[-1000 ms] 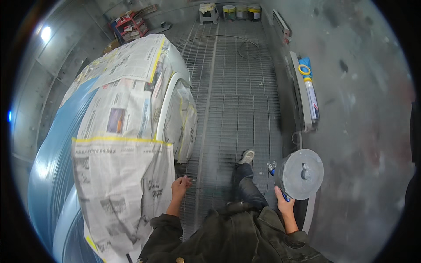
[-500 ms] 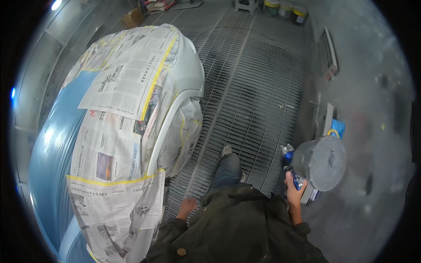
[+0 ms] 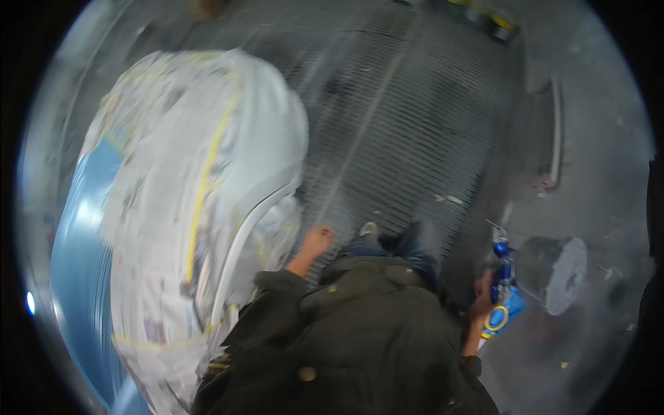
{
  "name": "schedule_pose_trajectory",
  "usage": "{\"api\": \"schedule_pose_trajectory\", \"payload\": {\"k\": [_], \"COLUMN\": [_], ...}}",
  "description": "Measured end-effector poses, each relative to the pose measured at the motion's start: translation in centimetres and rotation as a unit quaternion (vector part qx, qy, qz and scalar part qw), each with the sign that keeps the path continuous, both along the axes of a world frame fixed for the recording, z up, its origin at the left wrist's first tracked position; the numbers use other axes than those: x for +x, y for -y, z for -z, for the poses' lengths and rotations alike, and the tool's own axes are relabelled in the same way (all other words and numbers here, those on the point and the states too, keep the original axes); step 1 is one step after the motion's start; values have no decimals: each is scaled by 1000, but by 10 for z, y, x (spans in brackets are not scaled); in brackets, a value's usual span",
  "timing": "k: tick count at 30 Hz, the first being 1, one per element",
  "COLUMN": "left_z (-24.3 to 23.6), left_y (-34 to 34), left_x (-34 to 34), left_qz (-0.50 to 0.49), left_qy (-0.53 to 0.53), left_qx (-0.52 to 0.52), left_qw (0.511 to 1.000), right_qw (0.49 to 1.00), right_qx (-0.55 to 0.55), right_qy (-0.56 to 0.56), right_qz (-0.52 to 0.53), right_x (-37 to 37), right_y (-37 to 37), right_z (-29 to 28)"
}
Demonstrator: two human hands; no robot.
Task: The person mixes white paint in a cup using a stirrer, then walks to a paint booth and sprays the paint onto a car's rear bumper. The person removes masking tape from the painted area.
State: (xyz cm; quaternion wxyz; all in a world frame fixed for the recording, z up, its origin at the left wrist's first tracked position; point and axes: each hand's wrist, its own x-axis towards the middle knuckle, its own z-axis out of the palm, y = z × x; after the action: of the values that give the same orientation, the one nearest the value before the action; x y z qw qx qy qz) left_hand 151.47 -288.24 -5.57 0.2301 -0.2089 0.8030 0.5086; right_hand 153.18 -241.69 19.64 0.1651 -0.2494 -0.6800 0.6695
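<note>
My right hand (image 3: pixel 482 297) is closed around a blue and silver spray gun (image 3: pixel 503 266), off to the right of my body. A grey, cloudy cup (image 3: pixel 536 266) with a round lid sits on the gun and points to the right. My left hand (image 3: pixel 319 238) hangs curled into a loose fist with nothing visible in it, just right of the car's wheel arch. The car (image 3: pixel 277 111) shows a pale bare panel there. Newspaper (image 3: pixel 162 207) edged with yellow tape covers much of it, and blue film-like sheeting (image 3: pixel 83 221) shows on the left.
A slatted grating floor (image 3: pixel 394 124) runs between the car and the grey wall (image 3: pixel 595 166). By my right wrist are a yellow ring (image 3: pixel 496 317) and a blue packet (image 3: pixel 513 308). Paint buckets (image 3: pixel 501 26) stand far right. A long pale bar (image 3: pixel 555 135) runs along the wall.
My view has shifted and blurred as I walk forward. The left hand has swung forward. The right hand still grips the spray gun, now farther right with its cup tipped more sideways.
</note>
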Motion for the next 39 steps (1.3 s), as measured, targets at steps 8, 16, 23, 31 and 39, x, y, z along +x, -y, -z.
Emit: {"api": "schedule_pose_trajectory", "payload": {"k": [8, 16, 23, 31, 39], "left_z": [-67, -35, 29, 335, 608], "left_y": [-113, -211, -316, -412, -443], "left_x": [-258, -417, -604, -778, -849], "left_qz": [-89, 84, 186, 234, 79], "left_qy": [-110, 5, -19, 38, 107], "left_qx": [99, -97, -100, -130, -58], "left_qw": [985, 992, 977, 963, 989], "right_qw": [959, 980, 957, 894, 801], "right_qx": [270, 137, 22, -51, 5], "right_qy": [88, 142, 285, 421, 539], "right_qz": [5, -1, 44, 146, 259], "right_x": [-175, -348, -373, -368, -428], "right_y": [-105, -181, -230, -203, -151], "right_z": [93, 105, 142, 314, 395]}}
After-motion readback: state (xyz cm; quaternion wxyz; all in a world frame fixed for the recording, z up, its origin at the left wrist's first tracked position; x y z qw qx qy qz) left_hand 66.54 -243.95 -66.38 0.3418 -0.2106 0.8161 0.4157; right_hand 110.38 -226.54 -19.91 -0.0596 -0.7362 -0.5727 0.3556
